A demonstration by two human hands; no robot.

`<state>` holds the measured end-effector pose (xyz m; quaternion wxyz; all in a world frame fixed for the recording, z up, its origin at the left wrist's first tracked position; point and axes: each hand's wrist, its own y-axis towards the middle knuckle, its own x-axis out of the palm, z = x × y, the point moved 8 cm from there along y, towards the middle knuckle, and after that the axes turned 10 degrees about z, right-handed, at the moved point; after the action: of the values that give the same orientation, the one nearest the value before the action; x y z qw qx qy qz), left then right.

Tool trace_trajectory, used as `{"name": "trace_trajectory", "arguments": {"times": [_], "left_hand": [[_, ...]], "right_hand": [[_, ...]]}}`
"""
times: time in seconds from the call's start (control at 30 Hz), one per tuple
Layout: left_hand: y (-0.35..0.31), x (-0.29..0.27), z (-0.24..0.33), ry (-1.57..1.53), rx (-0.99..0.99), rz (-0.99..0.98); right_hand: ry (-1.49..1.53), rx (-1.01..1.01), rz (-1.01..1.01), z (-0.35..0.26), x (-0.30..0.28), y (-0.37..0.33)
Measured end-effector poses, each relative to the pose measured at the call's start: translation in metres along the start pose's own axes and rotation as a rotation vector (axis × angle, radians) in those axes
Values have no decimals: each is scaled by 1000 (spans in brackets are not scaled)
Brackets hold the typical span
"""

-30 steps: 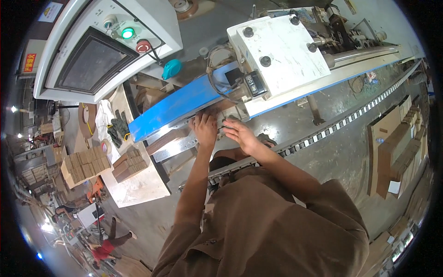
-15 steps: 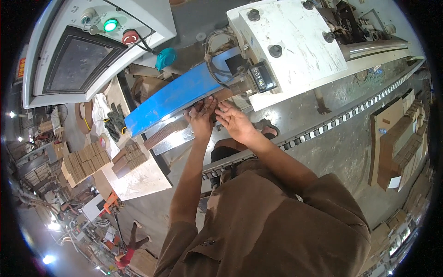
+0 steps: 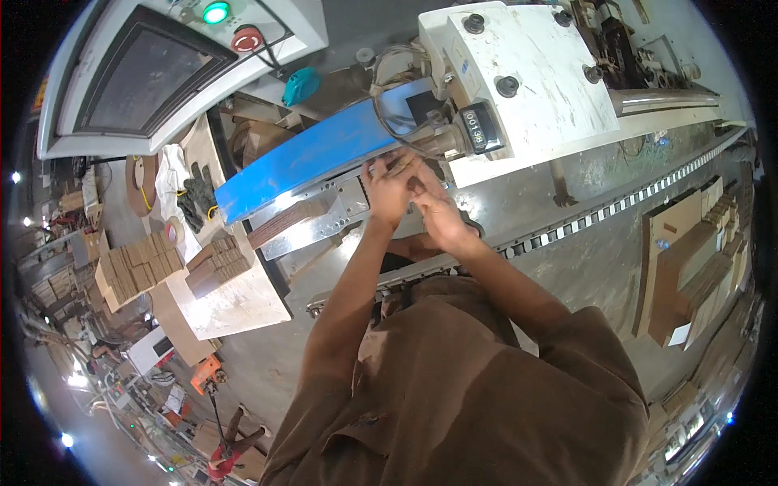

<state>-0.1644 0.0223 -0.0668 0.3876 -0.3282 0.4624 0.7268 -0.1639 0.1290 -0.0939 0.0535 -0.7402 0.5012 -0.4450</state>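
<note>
Both hands meet at the machine's metal feed bed, just below the right end of the long blue cover. My left hand has its fingers bent in against the edge of the cover; what they hold, if anything, is hidden. Against it lies my right hand, fingers curled toward the left fingertips, its grip also hidden. Left of the hands, a small stack of thin brown wooden strips rests on the bed. The white machine housing with a small counter stands just right of the hands.
At upper left is a control panel with a green light and red button. A white-topped table bears stacked wooden strips and dark gloves. A roller rail runs to the right; a loaded pallet stands beyond.
Both hands have moved right along the bed toward the white housing and drawn together. The right fingers, spread before, are now curled. The brown strip seen beside them is now mostly hidden. My view has shifted slightly.
</note>
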Motion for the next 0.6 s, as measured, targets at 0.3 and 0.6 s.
{"name": "trace_trajectory", "arguments": {"times": [0.3,0.6], "left_hand": [[-3,-26,-5,126,-34,296],[-54,-221,-101,376,-235,194]], "right_hand": [[-218,107,-80,-16,-12,-51],[-111,205,-180,17,-9,-63]]}}
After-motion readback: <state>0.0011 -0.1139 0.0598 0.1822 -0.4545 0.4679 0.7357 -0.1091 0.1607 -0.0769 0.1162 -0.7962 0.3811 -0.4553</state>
